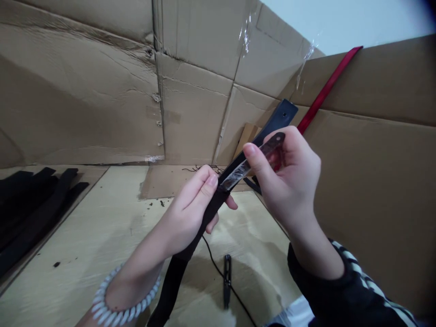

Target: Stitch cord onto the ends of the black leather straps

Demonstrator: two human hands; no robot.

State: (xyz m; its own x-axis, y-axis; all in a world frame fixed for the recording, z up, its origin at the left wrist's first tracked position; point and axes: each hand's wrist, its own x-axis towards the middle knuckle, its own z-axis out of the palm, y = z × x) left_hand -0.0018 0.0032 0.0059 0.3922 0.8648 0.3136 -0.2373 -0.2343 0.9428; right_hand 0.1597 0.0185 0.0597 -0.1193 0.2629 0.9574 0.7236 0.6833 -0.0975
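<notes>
A long, curved black strip point(213, 209) runs from the bottom edge up to the right. Its lower part looks wrapped in a dark sleeve, and its flat, dark blue end point(285, 113) has a small hole. My left hand point(190, 209) is closed around the sleeve's upper edge, thumb on top. My right hand point(294, 181) grips a thin, flat tool with a dark, holed end and a shiny, blade-like part point(235, 175). That tool lies along the strip, its tip touching the sleeve edge beside my left thumb. The exact kind of tool is unclear.
Below the strip, a black knife-like tool point(227, 281) lies on the pale board point(129, 222), across a thin black cable point(213, 259). Several black strips point(41, 204) are piled at left. Cardboard walls point(197, 104) enclose the back and right. A red strap point(329, 88) hangs at right.
</notes>
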